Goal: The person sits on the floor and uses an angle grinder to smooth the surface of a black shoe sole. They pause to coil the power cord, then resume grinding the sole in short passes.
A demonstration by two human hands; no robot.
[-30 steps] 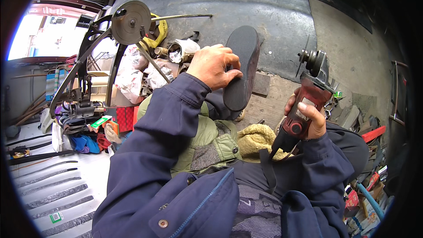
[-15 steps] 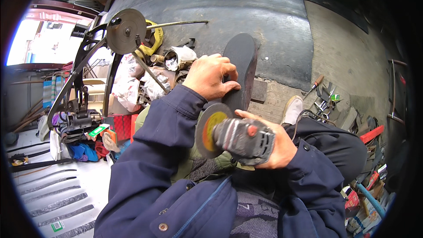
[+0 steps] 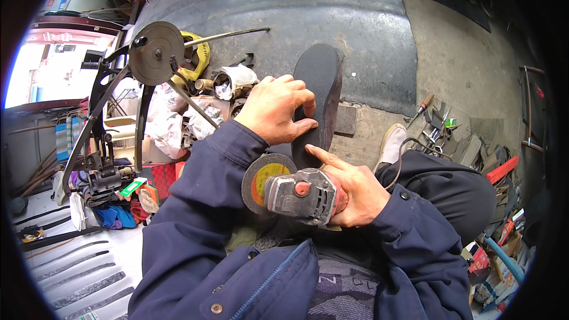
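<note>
A shoe (image 3: 320, 77) lies sole up in front of me, its dark ribbed sole pointing away and its near end partly hidden by my hands. My left hand (image 3: 275, 109) is bent over the sole's left edge, thumb and forefinger touching the surface with a gap between them; the other fingers are curled. Wrapped round a worn angle grinder (image 3: 302, 195) is my right hand (image 3: 361, 192), its forefinger stretched toward the shoe's near end. The grinder's disc (image 3: 264, 184), with a yellow and red label, is below my left wrist, apart from the sole.
A black-framed machine with a round wheel (image 3: 156, 53) stands at left, near plastic bags (image 3: 166, 124) and a yellow object (image 3: 198, 59). At right, a screwdriver (image 3: 421, 106), other tools and scraps lie on the floor beside my light shoe (image 3: 392, 142). A cord (image 3: 409, 142) crosses near my knee.
The grinder has turned and shifted left and slightly down in my right hand. My left thumb and forefinger have parted a little over the sole. The whole view has shifted slightly.
</note>
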